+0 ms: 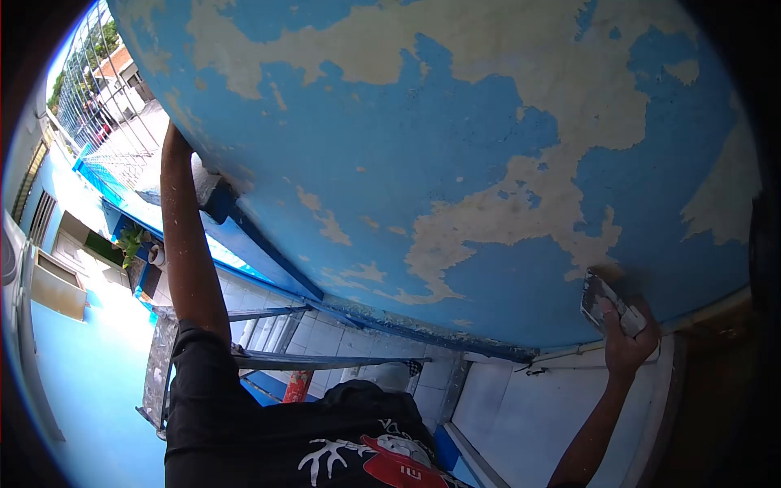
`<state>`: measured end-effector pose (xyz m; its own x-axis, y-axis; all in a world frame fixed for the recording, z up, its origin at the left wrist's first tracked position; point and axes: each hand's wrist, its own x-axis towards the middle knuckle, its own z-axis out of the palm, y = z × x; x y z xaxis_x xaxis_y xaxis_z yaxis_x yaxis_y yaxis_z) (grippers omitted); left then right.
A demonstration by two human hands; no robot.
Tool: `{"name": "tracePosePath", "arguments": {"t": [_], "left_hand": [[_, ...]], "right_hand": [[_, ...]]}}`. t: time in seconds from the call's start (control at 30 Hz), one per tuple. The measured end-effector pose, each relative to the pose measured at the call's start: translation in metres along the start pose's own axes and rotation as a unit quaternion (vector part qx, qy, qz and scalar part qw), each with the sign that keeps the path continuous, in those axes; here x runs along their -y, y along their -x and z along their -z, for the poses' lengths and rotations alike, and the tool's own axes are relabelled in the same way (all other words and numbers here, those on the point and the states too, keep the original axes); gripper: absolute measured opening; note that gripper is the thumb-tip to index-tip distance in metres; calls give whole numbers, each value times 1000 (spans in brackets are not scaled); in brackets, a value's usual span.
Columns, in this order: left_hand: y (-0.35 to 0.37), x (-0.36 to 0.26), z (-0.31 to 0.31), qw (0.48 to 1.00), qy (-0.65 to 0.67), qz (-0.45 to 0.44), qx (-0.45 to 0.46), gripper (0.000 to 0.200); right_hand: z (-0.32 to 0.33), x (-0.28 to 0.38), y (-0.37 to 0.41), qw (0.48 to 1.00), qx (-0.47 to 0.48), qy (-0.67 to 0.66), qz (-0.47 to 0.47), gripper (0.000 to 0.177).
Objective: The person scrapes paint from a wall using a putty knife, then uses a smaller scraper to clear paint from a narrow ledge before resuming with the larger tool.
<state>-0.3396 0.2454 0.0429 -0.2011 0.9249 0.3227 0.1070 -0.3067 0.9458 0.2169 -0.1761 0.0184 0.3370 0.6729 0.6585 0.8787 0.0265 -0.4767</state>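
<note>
Blue paint with large bare cream patches covers the wall [350,163] that fills the upper part of the view. At the lower right, my right hand [628,335] is closed on a flat scraper [600,302], whose surface is smeared with whitish material. The scraper's upper edge is at the wall, beside the lower end of a bare patch. My left arm reaches up at the left, along the wall's edge. The left hand itself is hidden behind that edge, so what it touches does not show.
A metal ladder or stand [325,362] is below, beside my body. Blue ledges [268,256] run along the wall's lower edge. At the left are a barred opening [114,106], a potted plant [130,244] and a light blue wall [98,382]. A white door or panel [521,415] is at the lower right.
</note>
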Motion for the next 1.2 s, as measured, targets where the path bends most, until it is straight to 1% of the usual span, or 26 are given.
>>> {"name": "tracePosePath", "arguments": {"t": [0.03,0.07,0.1,0.17,0.2,0.23,0.3,0.4,0.47,0.53,0.57,0.6,0.63,0.67,0.7,0.77,0.8,0.87,0.93,0.97,1.0,1.03,1.07,1.1,1.17,1.2], "left_hand": [[10,0,-2,1000,13,8,9,83],[-82,0,-6,999,26,16,20,82],[-72,3,-3,999,38,24,30,82],[16,2,6,997,58,35,44,82],[-70,-11,-12,996,64,39,49,82],[-92,9,1,995,68,44,53,82],[-1,6,9,995,72,50,51,81],[-5,7,11,994,71,60,59,81],[-8,9,12,993,76,63,58,80],[-4,9,13,994,77,68,45,80],[-5,9,10,994,76,74,36,80],[10,6,7,994,73,83,25,80],[7,4,2,993,70,91,16,80],[3,4,1,993,67,98,9,79],[11,2,1,992,67,104,0,79],[6,2,-2,992,63,113,-7,79],[12,-1,-7,991,59,119,-3,79],[12,-1,-4,991,55,126,-4,78],[-9,3,-5,991,44,129,10,78],[-103,21,3,991,41,127,17,78],[-107,22,1,991,41,122,23,78],[-98,21,-2,992,43,117,28,78],[-108,22,0,992,48,111,30,77],[-31,14,3,992,52,108,28,77],[4,9,-5,992,55,109,11,77],[-17,12,-4,992,53,111,8,77]], "right_hand": [[1,0,0,999,-5,12,36,18],[1,1,-2,999,-4,13,39,19],[6,2,-5,999,-5,30,35,19],[10,3,-15,992,39,25,120,16],[11,4,-18,992,44,27,112,17],[8,3,-18,992,45,32,109,17],[-8,2,-18,994,47,-19,98,20],[-69,49,-30,983,66,-43,166,20],[-81,60,-30,978,74,-50,188,20],[-82,64,-18,985,46,-53,161,19],[-71,60,-13,990,38,-30,131,18],[-55,50,-9,994,33,-9,102,18],[-43,33,2,998,-7,-36,56,12],[-27,32,7,998,-30,-35,-45,8],[-20,28,10,993,-55,-43,-95,10],[-27,16,11,997,-70,-33,-13,8],[-29,17,18,997,-69,-31,-21,8],[-40,25,20,993,-117,6,13,9],[-36,24,19,995,-101,-2,4,9],[-34,23,19,996,-89,-10,9,9],[-29,17,20,995,-97,-9,4,9],[-22,8,21,996,-85,-31,-27,11],[-21,3,20,994,-73,-54,-54,12],[-23,3,20,994,-77,-55,-49,12],[-32,7,17,993,-103,-48,-10,15],[-40,17,12,993,-103,-49,0,17]]}}
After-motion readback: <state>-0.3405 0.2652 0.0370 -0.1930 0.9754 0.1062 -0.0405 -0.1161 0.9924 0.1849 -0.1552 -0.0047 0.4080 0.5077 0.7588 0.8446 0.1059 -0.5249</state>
